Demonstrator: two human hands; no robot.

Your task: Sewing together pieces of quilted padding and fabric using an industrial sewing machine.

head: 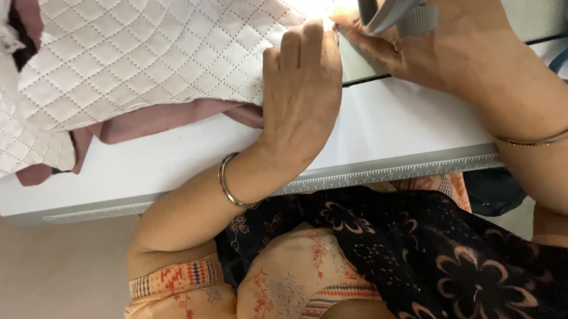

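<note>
we see our left hand [301,93] lying flat, palm down, on the near right edge of the white quilted fabric [142,51], fingers together and pointing away from us toward the sewing machine head [392,11]. it clasps nothing; the grip there is a flat press that pins the cloth to the white counter [387,129]. our right hand [429,44] sits just beyond and to the right, its fingertips pinching the fabric's edge where it meets the machine head, so that grip is closed on the cloth, though the machine hides part of the fingers.

the fabric spreads up and to the left of both hands, its bulk well to the left, with a mauve lining [164,119] showing under its near edge. its working edge runs from the left hand's fingertips straight to the right hand's pinch, and the 2 hands almost touch there. the right hand is nearer the machine; the left hand is nearer the bulk of the cloth. each wrist carries 1 metal bangle [229,182].
</note>
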